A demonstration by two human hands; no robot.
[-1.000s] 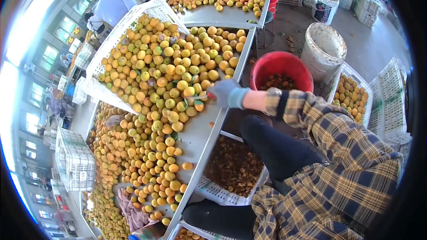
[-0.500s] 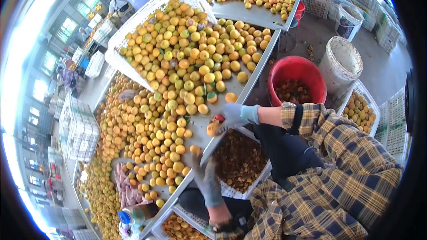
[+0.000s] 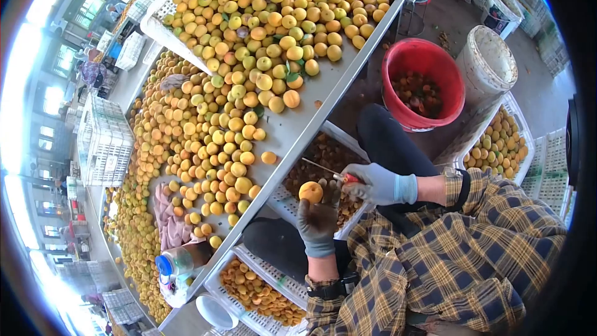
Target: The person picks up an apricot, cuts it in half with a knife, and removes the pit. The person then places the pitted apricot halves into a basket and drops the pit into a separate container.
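Observation:
My left hand (image 3: pixel 318 224), in a grey glove, grips an orange apricot (image 3: pixel 311 192) between its fingers. Close on its right, my right hand (image 3: pixel 376 185), also gloved, is closed around the red handle of a thin metal tool (image 3: pixel 321 166), whose shaft points left above the apricot. Both hands are over a white crate (image 3: pixel 285 204) of brown pieces, beside the metal table's edge (image 3: pixel 292 162). Many loose apricots (image 3: pixel 217 143) lie on the table, and more spill from a tipped white basket (image 3: pixel 155 28).
A red bucket (image 3: pixel 398 115) with dark scraps and a white bucket (image 3: pixel 491 65) stand at the right. Near the front are a crate of apricot halves (image 3: pixel 261 292), a blue-lidded jar (image 3: pixel 180 261) and a pink cloth (image 3: pixel 171 218). Stacked crates (image 3: pixel 106 143) stand at the left.
Both hands have come together over the crate. The apricot that was by my right hand appears now in my left hand. The view has shifted, bringing the front crate further in.

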